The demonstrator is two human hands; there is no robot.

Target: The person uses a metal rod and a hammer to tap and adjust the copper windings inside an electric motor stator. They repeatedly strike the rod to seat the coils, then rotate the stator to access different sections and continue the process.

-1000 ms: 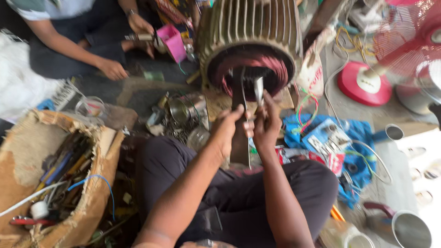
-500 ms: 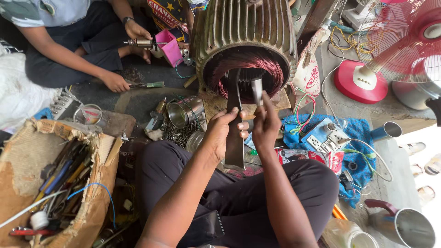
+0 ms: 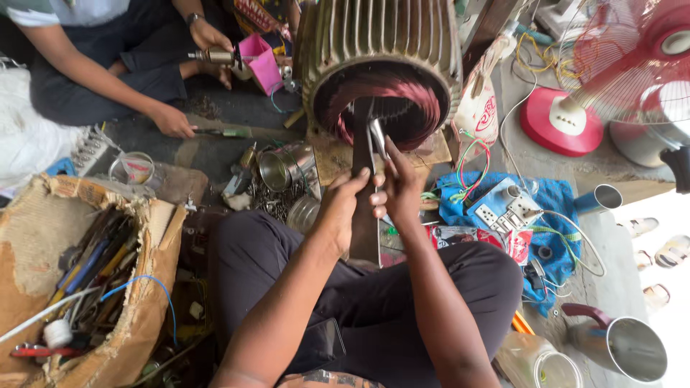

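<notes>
- Your left hand (image 3: 341, 208) is wrapped around the long dark strip (image 3: 363, 179) right in front of the motor housing (image 3: 381, 57).
- Your right hand (image 3: 399, 187) pinches a small metal tool (image 3: 378, 138), pliers maybe, at the motor's mouth.

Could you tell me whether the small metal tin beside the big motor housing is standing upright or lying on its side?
On its side: the metal tin shows its round open mouth facing sideways toward the camera, not upward.

Pink open box (image 3: 261, 63) upper left, red-white printed packet (image 3: 480, 239) beside knee
</notes>
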